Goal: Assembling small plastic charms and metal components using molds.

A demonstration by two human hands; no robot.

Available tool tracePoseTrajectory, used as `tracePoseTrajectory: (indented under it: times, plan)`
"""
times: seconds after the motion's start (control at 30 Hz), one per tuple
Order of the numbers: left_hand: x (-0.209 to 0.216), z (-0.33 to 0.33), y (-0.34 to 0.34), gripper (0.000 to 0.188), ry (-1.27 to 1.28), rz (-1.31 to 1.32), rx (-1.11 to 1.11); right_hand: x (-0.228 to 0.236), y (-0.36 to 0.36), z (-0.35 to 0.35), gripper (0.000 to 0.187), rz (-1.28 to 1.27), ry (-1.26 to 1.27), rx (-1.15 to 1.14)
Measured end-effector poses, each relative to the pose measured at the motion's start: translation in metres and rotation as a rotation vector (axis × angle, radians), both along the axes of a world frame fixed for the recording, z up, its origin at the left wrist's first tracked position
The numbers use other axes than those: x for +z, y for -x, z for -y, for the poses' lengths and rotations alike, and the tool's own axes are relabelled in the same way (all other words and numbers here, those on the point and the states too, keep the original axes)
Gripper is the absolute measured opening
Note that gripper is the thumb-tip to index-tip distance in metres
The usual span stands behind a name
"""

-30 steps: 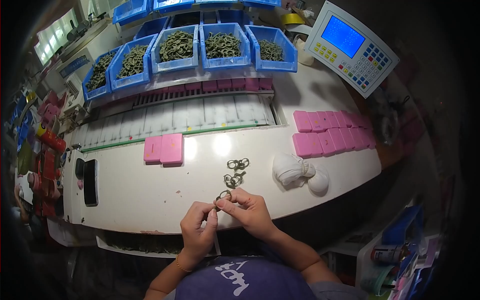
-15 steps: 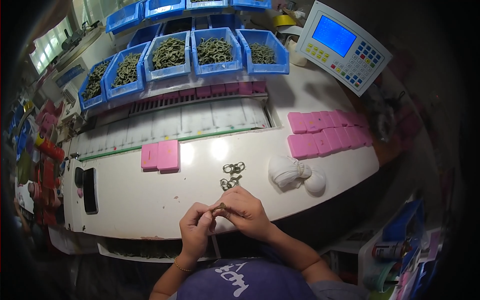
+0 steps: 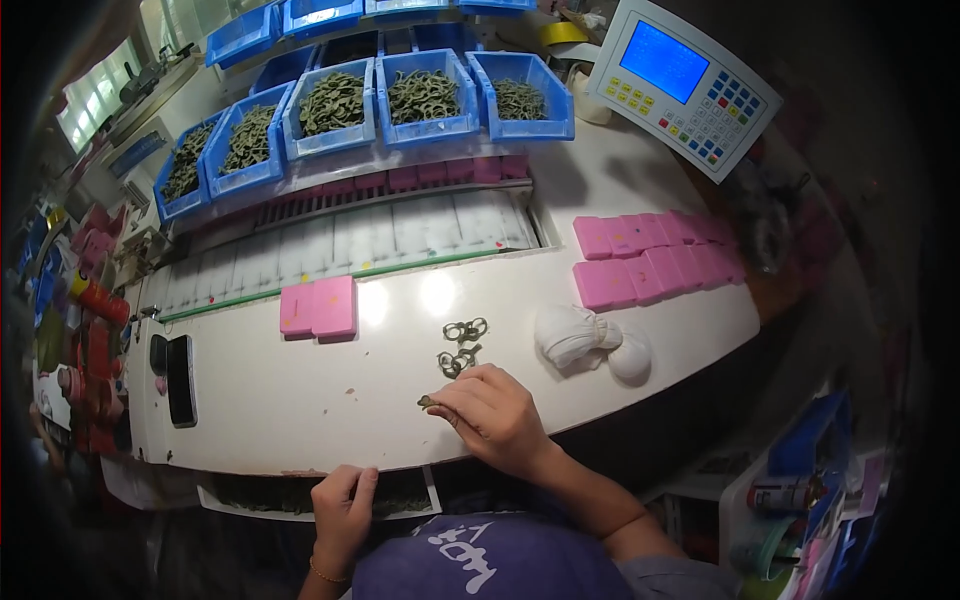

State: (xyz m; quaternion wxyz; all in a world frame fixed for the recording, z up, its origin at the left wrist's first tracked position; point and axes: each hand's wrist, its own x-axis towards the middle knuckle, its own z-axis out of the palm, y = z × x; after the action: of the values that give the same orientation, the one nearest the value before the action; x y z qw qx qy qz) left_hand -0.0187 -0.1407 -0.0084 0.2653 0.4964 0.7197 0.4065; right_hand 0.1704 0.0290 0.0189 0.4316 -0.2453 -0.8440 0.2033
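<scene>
My right hand (image 3: 490, 415) is over the near part of the white table, thumb and fingertips pinching a small dull-green ring-like piece (image 3: 427, 402). Just beyond it lie two small groups of similar greenish rings, a far group (image 3: 465, 330) and a near group (image 3: 458, 360). My left hand (image 3: 343, 500) is at the table's front edge, over a shallow drawer (image 3: 435, 490) with dark greenish pieces inside. Its fingers are curled and the thumb points forward; whether anything is in them is hidden.
Blue bins (image 3: 430, 128) of greenish ring pieces stand at the back. Pink blocks lie as a pair (image 3: 333, 307) and in two rows (image 3: 610, 285) at right. A white tied cloth bundle (image 3: 570, 337), a phone (image 3: 181, 380) and a keypad console (image 3: 685, 90) surround the work area.
My hands have come apart. The left has dropped toward me to the drawer, while the right stays near the rings, keeping the small piece pinched.
</scene>
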Motion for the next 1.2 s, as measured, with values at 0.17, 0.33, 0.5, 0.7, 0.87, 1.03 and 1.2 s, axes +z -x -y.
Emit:
tracePoseTrajectory:
  times: [0.17,0.33,0.5,0.7,0.87,1.03,1.2]
  plan:
    - [0.023,-0.026,-0.013,0.014,-0.05,0.115,0.009,0.013,0.001,0.009,0.018,0.072,-0.073,0.015]
    - [0.028,-0.062,-0.031,0.031,-0.19,0.746,-0.09,0.012,-0.004,0.016,0.018,0.104,0.043,0.087]
    - [0.023,-0.07,-0.038,0.021,-0.287,0.646,-0.126,0.01,-0.011,0.014,0.014,0.06,0.071,0.153]
    - [0.021,-0.068,-0.04,0.012,-0.344,0.656,-0.07,0.015,-0.016,0.015,0.032,-0.247,0.4,0.243]
    - [0.019,-0.066,-0.039,0.007,-0.308,0.685,-0.104,0.007,-0.015,0.012,0.037,-0.244,0.39,0.394]
    - [0.02,-0.064,-0.038,0.006,-0.246,0.631,-0.079,0.005,-0.014,0.011,0.04,-0.239,0.401,0.427]
    - [0.022,-0.066,-0.039,0.006,-0.239,0.59,-0.084,0.006,-0.015,0.009,0.042,-0.204,0.39,0.438]
